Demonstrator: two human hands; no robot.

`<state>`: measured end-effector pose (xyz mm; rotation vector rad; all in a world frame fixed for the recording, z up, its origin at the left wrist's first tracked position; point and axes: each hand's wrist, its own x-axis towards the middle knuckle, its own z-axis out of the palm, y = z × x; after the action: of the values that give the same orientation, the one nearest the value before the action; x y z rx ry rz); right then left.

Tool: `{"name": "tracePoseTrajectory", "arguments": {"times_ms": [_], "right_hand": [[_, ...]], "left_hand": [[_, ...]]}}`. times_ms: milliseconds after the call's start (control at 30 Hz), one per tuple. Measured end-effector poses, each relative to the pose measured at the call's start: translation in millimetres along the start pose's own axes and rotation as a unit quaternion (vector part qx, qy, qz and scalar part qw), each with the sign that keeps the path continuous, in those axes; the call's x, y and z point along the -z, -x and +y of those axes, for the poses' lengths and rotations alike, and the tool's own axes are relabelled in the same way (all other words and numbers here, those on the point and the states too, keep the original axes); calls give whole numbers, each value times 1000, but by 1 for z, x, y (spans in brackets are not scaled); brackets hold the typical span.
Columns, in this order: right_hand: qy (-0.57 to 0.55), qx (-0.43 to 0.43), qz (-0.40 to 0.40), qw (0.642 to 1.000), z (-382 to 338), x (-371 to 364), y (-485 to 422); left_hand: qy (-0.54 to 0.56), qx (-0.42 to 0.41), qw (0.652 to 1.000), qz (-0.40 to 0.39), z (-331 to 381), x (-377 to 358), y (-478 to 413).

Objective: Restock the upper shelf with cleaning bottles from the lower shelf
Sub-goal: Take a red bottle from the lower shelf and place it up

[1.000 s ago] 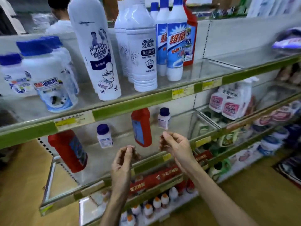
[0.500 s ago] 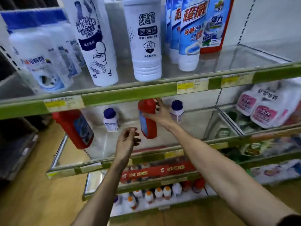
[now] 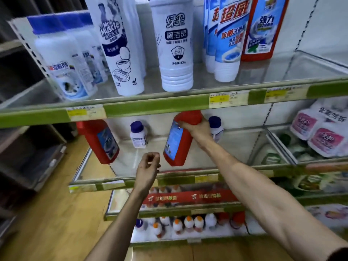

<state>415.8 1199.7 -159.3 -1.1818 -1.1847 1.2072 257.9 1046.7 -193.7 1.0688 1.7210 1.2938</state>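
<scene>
Retail shop aisle: tiered glass shelves (image 3: pixel 310 68) w/ price-tag strips (image 3: pixel 219 98), stocked w/ toilet-cleaner bottles (image 3: pixel 175 53), detergent refill pouches (image 3: pixel 323 136).

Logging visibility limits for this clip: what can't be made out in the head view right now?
Head view only.
- Red plastic bottle with a blue label: its top is hidden behind the green shelf-edge strip.
- Small white bottle with a dark blue cap: partly covered by the right hand gripping the red bottle.
- Tall white toilet-cleaner bottle: top cut off by the frame's upper edge.
- Yellow price tags: print blurred, unreadable.
</scene>
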Motion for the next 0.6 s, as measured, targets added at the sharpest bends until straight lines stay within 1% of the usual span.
{"name": "tracePoseTrajectory", "arguments": {"times_ms": [133,200,267,367,500,600], "right_hand": [[-27,4,46,999,-16,5,29],[-37,10,57,998,-23,5,46],[-45,13,59,997,-26,5,63],[-41,4,59,997,-32,8,89],[-35,29,71,996,-38,9,121],[-26,49,44,997,-44,11,146]], "left_hand": [[-135,-71,987,-41,0,-14,5],[-163,-118,978,-58,1,-20,13],[-177,-157,970,-57,3,-21,22],[-153,-180,970,-57,2,-16,39],[-133,-181,972,-72,3,-7,65],[-64,-150,979,-123,7,5,86]]}}
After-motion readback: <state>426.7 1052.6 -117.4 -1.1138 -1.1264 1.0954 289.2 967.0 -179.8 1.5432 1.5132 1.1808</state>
